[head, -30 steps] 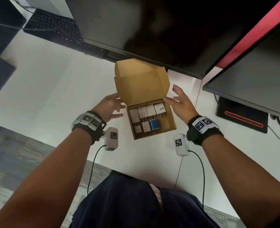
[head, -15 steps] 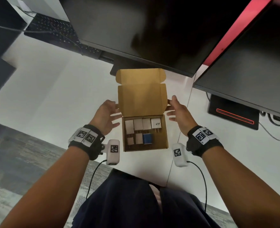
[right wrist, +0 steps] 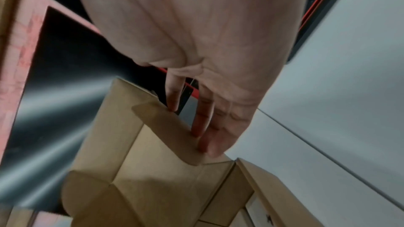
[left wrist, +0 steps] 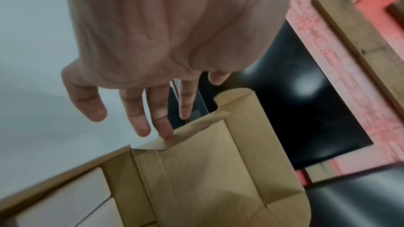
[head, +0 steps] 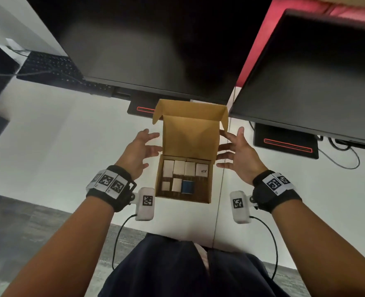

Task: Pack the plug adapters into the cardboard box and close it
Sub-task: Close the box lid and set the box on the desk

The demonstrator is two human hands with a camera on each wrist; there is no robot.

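A brown cardboard box (head: 207, 189) sits on the white desk in front of me, its lid (head: 190, 136) standing upright at the back. Inside lie several white plug adapters (head: 179, 168) and one blue adapter (head: 187, 186). My left hand (head: 141, 146) is at the lid's left side, fingers straight, fingertips (left wrist: 166, 131) touching the left side flap (left wrist: 196, 127). My right hand (head: 234, 144) mirrors it on the right, with straight fingers (right wrist: 202, 123) pressing the right side flap (right wrist: 166, 123). Neither hand holds anything.
Two dark monitors (head: 155, 43) (head: 318, 78) hang over the back of the desk, close behind the lid. Their stands with red stripes (head: 286, 144) sit beyond the box. A keyboard (head: 48, 67) lies far left. The desk edge and grey carpet are near my lap.
The lid has gone from leaning over the box to standing upright. Both hands have moved up from the box's sides to the lid's side flaps.
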